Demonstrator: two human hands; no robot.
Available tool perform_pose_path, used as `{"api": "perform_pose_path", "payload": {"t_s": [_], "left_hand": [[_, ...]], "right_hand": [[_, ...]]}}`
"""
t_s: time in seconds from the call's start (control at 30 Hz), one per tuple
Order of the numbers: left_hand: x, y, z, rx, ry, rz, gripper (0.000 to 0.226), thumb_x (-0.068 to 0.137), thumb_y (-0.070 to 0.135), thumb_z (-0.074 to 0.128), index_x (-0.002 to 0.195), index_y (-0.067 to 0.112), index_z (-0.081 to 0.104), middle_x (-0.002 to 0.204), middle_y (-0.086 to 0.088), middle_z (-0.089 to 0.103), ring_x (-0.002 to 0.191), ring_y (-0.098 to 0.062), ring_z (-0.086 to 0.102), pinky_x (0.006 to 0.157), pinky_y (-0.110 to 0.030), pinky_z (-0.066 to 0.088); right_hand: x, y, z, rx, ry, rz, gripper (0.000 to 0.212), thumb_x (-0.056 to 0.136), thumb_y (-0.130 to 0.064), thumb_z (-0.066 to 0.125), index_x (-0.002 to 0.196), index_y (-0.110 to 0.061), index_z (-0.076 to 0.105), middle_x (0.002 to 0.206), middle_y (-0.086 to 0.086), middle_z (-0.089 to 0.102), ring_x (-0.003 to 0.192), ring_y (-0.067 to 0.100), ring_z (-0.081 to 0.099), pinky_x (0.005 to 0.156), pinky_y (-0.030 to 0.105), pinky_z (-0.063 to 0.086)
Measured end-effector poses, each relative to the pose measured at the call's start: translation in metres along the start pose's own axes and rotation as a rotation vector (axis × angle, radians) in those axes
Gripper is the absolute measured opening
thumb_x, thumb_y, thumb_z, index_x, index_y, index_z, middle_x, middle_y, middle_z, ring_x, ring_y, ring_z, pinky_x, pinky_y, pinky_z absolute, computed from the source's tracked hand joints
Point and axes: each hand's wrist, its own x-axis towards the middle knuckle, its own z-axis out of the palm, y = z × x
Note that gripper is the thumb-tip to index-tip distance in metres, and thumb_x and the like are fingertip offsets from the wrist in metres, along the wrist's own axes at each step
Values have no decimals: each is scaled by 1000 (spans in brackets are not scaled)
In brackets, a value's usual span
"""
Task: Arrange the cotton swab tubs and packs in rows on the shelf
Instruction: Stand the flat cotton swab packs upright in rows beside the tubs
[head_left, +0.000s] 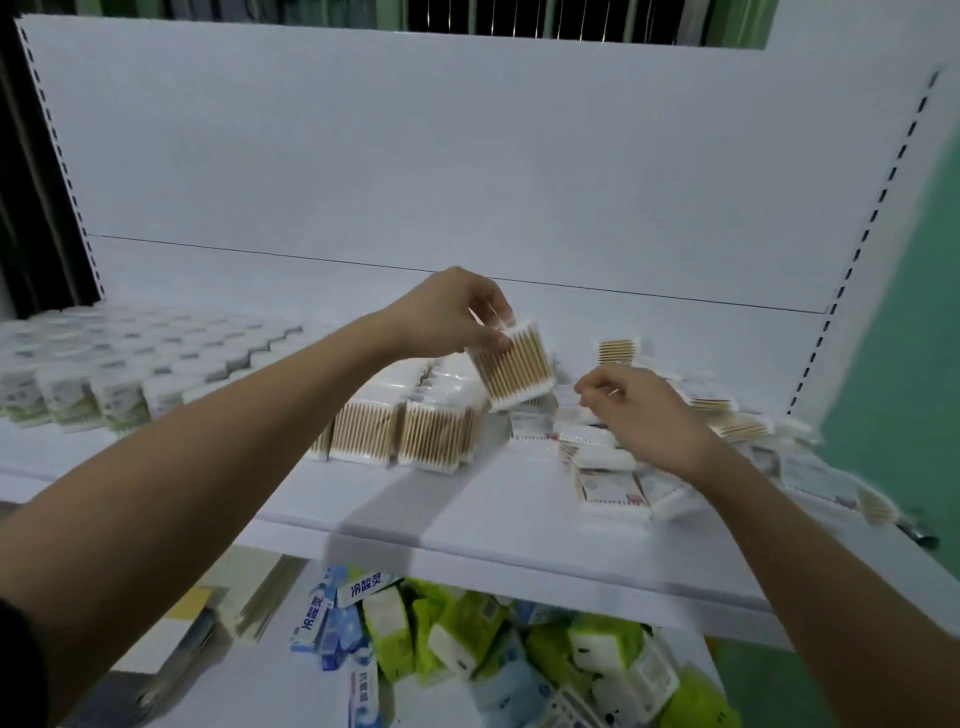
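The white shelf (467, 519) has cotton swab tubs (104, 374) lined up at 9 o'clock, upright swab packs (405, 431) in the middle and a messy pile of packs (649, 447) at 3 o'clock. Left hand (447, 312) has a pinch grip on the top edge of one swab pack (514, 366), tilted above the row's end; right hand (639, 410) hovers over the pile, fingers loosely curled, holding nothing. Packs look light, crinkly, probably slippery, so I'd pinch the edges.

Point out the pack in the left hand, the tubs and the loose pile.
Pack (511, 366), head view, on its wooden sticks.
Tubs (119, 358), head view, on the lids.
Loose pile (608, 483), head view, on a front pack.
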Motion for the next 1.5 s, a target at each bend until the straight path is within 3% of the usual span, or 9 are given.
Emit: {"api": "perform_pose_path", "payload": {"t_s": [0.2, 0.37, 0.53, 0.8, 0.9, 1.07, 1.23, 1.33, 1.5], "left_hand": [[64, -25, 22, 161, 224, -45, 14, 80, 18, 76, 89, 24, 65, 96, 4, 70, 83, -12, 64, 82, -32, 53], [101, -43, 46, 305, 146, -39, 12, 85, 21, 70, 97, 20, 68, 100, 4, 70, 84, -12, 61, 83, -34, 53], [124, -58, 65, 416, 54, -62, 12, 88, 21, 66, 100, 19, 69, 105, 2, 69, 86, -14, 58, 83, -33, 50], [143, -62, 81, 479, -11, -42, 16, 88, 15, 67, 103, 18, 68, 108, 2, 68, 86, -13, 54, 80, -26, 44], [143, -63, 89, 500, -130, -58, 18, 84, 11, 71, 102, 16, 70, 106, -1, 68, 95, -17, 61, 83, -29, 48], [140, -65, 105, 561, -238, -82, 25, 81, 13, 76, 106, 14, 70, 105, -3, 66, 91, -17, 57, 78, -27, 44], [131, -65, 109, 611, -171, -50, 29, 89, 11, 62, 117, 18, 64, 110, -2, 65, 104, -20, 58, 85, -31, 48], [122, -58, 104, 594, -105, -24, 37, 89, 20, 63, 126, 21, 56, 115, 0, 60, 110, -19, 49, 91, -33, 44], [81, -31, 99, 199, 238, -3, 19, 90, 20, 58, 106, 23, 66, 96, 8, 65, 93, -12, 57, 85, -31, 48]], "right_hand": [[73, 27, 26, -476, -150, -173, 22, 98, -35, 51, 104, -21, 67, 115, 0, 62, 100, 20, 58, 87, 42, 51], [110, 43, 53, -671, -352, -95, 48, 94, -60, 41, 128, -30, 57, 145, 3, 42, 135, 30, 35, 108, 55, 34], [110, 49, 63, -749, -463, -103, 59, 92, -67, 37, 141, -36, 49, 150, 4, 36, 138, 31, 32, 110, 55, 25], [100, 47, 53, -706, -518, -156, 55, 91, -64, 45, 138, -36, 51, 148, 3, 36, 138, 27, 29, 111, 52, 25], [96, 46, 48, -706, -533, -164, 53, 91, -63, 47, 137, -37, 51, 145, 3, 38, 136, 27, 30, 110, 50, 27], [91, 44, 47, -692, -525, -180, 53, 91, -62, 49, 137, -36, 53, 144, 5, 36, 137, 27, 28, 110, 49, 24], [92, 42, 45, -714, -565, -177, 54, 92, -61, 48, 139, -34, 51, 144, 4, 36, 138, 28, 27, 111, 50, 26], [96, 41, 43, -628, -558, -183, 53, 94, -57, 50, 137, -27, 52, 140, 7, 41, 132, 30, 36, 108, 48, 34], [91, 34, 21, -313, -260, -189, 32, 96, -37, 55, 118, -16, 65, 118, 4, 58, 110, 23, 56, 93, 41, 48]]}}
